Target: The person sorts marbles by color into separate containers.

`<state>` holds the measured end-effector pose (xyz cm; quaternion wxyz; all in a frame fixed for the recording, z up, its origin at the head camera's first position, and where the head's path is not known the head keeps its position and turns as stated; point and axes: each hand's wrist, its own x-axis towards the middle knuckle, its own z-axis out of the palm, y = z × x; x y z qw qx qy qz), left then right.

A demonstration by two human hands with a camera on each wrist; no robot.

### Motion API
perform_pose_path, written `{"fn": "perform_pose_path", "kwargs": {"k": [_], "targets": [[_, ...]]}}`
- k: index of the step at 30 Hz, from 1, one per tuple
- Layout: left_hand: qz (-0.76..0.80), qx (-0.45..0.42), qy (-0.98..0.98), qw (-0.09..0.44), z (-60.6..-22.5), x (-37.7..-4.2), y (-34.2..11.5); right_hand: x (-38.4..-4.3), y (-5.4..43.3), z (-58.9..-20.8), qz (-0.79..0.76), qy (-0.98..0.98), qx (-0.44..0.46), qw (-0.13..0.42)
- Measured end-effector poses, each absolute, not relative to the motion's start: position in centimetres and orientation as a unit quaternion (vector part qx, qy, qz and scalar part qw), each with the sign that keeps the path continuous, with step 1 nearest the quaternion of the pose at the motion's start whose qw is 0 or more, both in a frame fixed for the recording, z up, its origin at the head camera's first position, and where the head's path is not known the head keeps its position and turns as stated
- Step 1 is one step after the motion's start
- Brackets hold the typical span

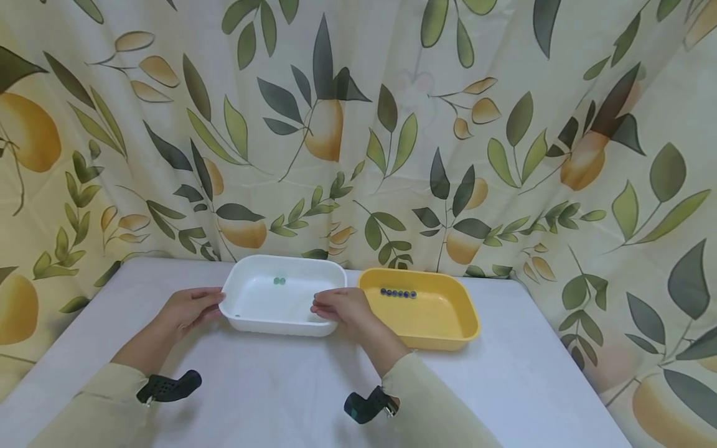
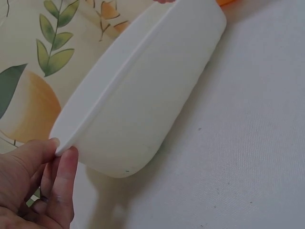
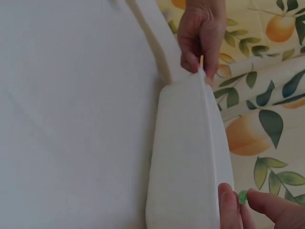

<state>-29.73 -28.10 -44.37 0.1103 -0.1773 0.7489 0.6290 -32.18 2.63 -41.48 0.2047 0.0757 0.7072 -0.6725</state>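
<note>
My left hand [image 1: 190, 306] pinches the rim at the left end of a white plastic tub [image 1: 263, 325], thumb on top and fingers below in the left wrist view. Inside the tub, a pair of green glass marbles [image 1: 279, 281] lies near the far wall. At the tub's right end is my right hand [image 1: 346, 305], its fingers over the near right corner. It pinches a green marble [image 3: 243, 197] between thumb and fingers, seen in the right wrist view close beside the tub's rim; the head view hides this marble.
To the right stands a yellow tub [image 1: 431, 342], close beside the white one. A row of several dark blue marbles [image 1: 398, 294] lies in it along the far side. Both stand on a white-covered table [image 1: 269, 386], with a leaf-and-fruit patterned curtain [image 1: 358, 124] behind.
</note>
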Motion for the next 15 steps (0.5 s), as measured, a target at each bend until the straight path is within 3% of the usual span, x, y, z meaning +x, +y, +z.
{"fn": "perform_pose_path", "kwargs": {"k": [15], "targets": [[0.635, -0.178, 0.744, 0.107, -44.77, -29.71, -28.37, -32.67, 2.61, -41.76, -0.698, 0.674, 0.100, 0.219]]}}
